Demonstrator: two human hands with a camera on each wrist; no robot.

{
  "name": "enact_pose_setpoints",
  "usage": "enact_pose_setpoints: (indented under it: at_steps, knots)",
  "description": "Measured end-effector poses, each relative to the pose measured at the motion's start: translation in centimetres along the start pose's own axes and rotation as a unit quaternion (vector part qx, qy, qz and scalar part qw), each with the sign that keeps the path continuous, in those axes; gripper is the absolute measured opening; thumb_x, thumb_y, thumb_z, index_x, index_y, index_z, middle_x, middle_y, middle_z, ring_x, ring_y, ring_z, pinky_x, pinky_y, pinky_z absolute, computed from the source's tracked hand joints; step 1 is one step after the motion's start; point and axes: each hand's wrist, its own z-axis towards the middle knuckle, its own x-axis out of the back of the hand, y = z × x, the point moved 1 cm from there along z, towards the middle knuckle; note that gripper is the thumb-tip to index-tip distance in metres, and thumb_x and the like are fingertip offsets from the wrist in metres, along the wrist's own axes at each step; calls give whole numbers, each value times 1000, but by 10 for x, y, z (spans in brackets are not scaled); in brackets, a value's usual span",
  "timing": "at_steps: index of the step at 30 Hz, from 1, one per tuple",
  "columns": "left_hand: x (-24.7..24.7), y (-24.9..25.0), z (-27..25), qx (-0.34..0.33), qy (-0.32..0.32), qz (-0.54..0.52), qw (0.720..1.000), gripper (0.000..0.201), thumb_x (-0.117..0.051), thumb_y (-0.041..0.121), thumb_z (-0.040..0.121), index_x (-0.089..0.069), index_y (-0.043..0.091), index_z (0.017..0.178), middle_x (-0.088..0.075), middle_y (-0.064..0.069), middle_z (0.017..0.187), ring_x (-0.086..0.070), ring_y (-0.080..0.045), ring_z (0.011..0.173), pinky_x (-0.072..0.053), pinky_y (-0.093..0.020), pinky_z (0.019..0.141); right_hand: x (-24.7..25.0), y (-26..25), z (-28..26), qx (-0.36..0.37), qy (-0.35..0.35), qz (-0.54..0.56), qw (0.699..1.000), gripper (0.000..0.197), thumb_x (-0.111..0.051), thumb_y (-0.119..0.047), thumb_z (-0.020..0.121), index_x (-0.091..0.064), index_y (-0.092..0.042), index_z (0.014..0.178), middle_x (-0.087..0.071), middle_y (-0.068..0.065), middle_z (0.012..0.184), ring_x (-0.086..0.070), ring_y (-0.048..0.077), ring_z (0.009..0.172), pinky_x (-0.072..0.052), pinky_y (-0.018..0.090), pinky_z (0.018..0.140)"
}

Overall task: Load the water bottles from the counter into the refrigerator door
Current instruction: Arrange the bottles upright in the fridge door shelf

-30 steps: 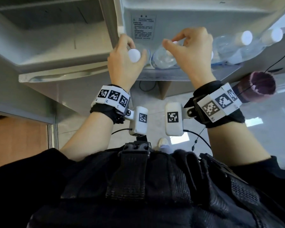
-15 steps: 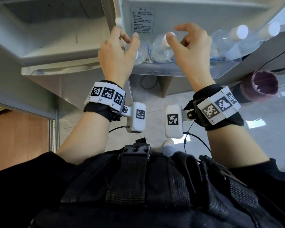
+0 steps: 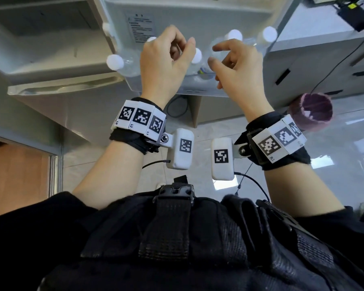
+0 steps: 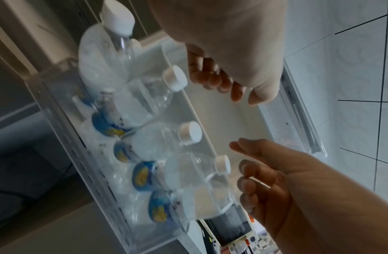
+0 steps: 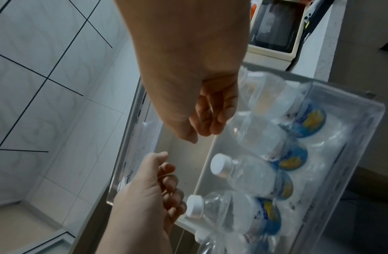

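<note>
Several clear water bottles (image 3: pixel 130 66) with white caps and blue-yellow labels stand in a row in the clear refrigerator door shelf (image 3: pixel 198 89). In the head view my left hand (image 3: pixel 177 49) and right hand (image 3: pixel 219 57) hover side by side just in front of the bottle tops, fingers loosely curled and holding nothing. The left wrist view shows my left hand (image 4: pixel 221 82) apart from the capped bottles (image 4: pixel 145 142) in the shelf (image 4: pixel 80 163). From the right wrist, my right hand (image 5: pixel 210 120) hangs empty beside the bottles (image 5: pixel 251 173).
The open refrigerator body (image 3: pixel 40 38) is at the left. A purple cup-like object (image 3: pixel 310 114) sits low at the right, below a grey counter (image 3: pixel 324 59) with a black device (image 3: pixel 355 15) and a cable. A pale appliance (image 5: pixel 273 29) stands beyond the shelf. Tiled floor lies below.
Both hands have let go of the bottle tops they gripped a second ago and drawn back a little. The bottles stay standing in the door shelf.
</note>
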Motion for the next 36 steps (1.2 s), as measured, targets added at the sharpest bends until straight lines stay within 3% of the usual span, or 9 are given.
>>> enact_pose_setpoints:
  at_steps: [5, 9, 14, 18, 24, 28, 31, 34, 36]
  knots:
    - [-43, 27, -18, -1, -14, -10, 1000, 16, -58, 26, 85, -48, 22, 73, -45, 14, 56, -42, -3, 53, -38, -20, 58, 45, 32, -10, -2, 15, -8, 1000, 20, -59, -22, 79, -66, -14, 96, -67, 18, 63, -65, 25, 58, -57, 47, 72]
    - [-61, 39, -22, -25, -20, 0, 999, 6, -56, 19, 80, -58, 14, 82, -56, 4, 75, -50, -6, 64, -46, -29, 65, 63, 52, -11, -14, 25, 2, 1000, 20, -58, -22, 77, -66, -15, 94, -66, 17, 62, -65, 26, 61, -57, 48, 74]
    - [-73, 40, -3, -20, -16, 5, 1000, 13, -57, 15, 79, -62, 10, 91, -58, 7, 86, -47, 8, 55, -43, -23, 63, 68, 64, 0, -34, 37, 13, 999, 20, -58, -18, 78, -66, -15, 96, -68, 13, 67, -67, 24, 66, -58, 48, 72]
    - [-81, 39, 11, 10, -94, -13, 995, 8, -59, 15, 79, -65, 15, 85, -64, 8, 77, -65, -13, 67, -57, -35, 71, 65, 69, 17, -60, 40, 3, 997, 18, -57, -15, 77, -67, -13, 92, -70, 12, 69, -67, 24, 64, -58, 47, 73]
    - [-87, 28, 41, 3, -113, 5, 994, 12, -60, 14, 78, -70, 16, 86, -73, -2, 79, -68, -13, 73, -58, -32, 77, 56, 75, 48, -76, 57, -15, 995, 8, -62, -20, 79, -65, -12, 78, -61, -4, 77, -58, 13, 71, -48, 27, 72]
    - [-87, 21, 56, -1, -112, 0, 994, 19, -58, 15, 78, -72, 16, 90, -74, -1, 88, -69, -12, 80, -57, -33, 83, 49, 71, 64, -77, 69, 3, 995, 27, -61, -24, 83, -48, -30, 60, -56, -12, 66, -63, 18, 72, -51, 30, 71]
    - [-86, 15, 65, 1, -120, 20, 993, 24, -54, 13, 79, -71, 19, 96, -74, -1, 98, -68, -13, 91, -54, -34, 91, 42, 67, 76, -78, 71, 30, 994, 15, -57, -27, 85, -55, -29, 70, -58, -14, 70, -67, 24, 75, -57, 47, 74]
    - [-82, 11, 73, 13, -118, 19, 993, 28, -51, 7, 81, -70, 17, 100, -72, 0, 101, -66, -10, 94, -52, -31, 94, 37, 66, 87, -71, 57, 41, 995, 18, -56, -28, 84, -64, -16, 96, -62, -8, 76, -67, 23, 74, -57, 48, 75]
    - [-79, 11, 75, 16, -100, 6, 995, 27, -51, 3, 83, -70, 14, 99, -72, 2, 99, -66, -7, 93, -52, -24, 93, 34, 66, 90, -65, 45, 46, 996, 22, -56, -27, 83, -63, -13, 99, -67, 0, 79, -68, 23, 73, -58, 47, 74]
